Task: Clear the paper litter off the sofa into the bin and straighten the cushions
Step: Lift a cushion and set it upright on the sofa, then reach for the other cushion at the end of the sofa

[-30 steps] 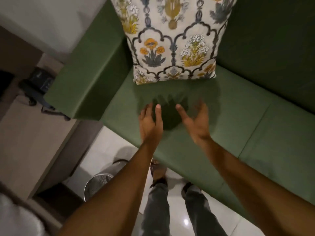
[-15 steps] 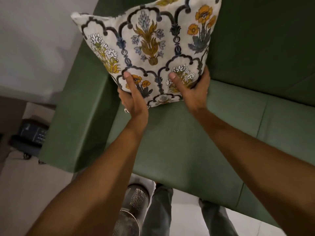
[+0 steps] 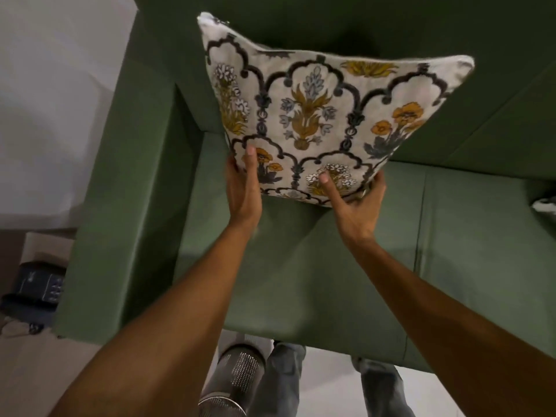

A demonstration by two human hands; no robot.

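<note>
A white cushion (image 3: 316, 115) printed with dark arches and yellow, orange and blue flowers is lifted above the seat of the green sofa (image 3: 301, 266), near its left armrest. My left hand (image 3: 243, 188) grips the cushion's lower left edge, thumb on the front. My right hand (image 3: 358, 203) grips the lower right edge, thumb on the front too. The corner of a second patterned cushion (image 3: 546, 207) shows at the right frame edge. A perforated metal bin (image 3: 231, 383) stands on the floor in front of the sofa. No paper litter is in view on the seat.
The sofa's left armrest (image 3: 120, 206) rises beside a white wall. A black desk phone (image 3: 36, 287) sits on a low surface left of the armrest. My legs in grey trousers (image 3: 282, 383) stand on the pale tiled floor by the bin.
Both hands went from open above the seat to gripping the cushion's bottom edge. The cushion has since been lifted and turned so its top edge runs more level.
</note>
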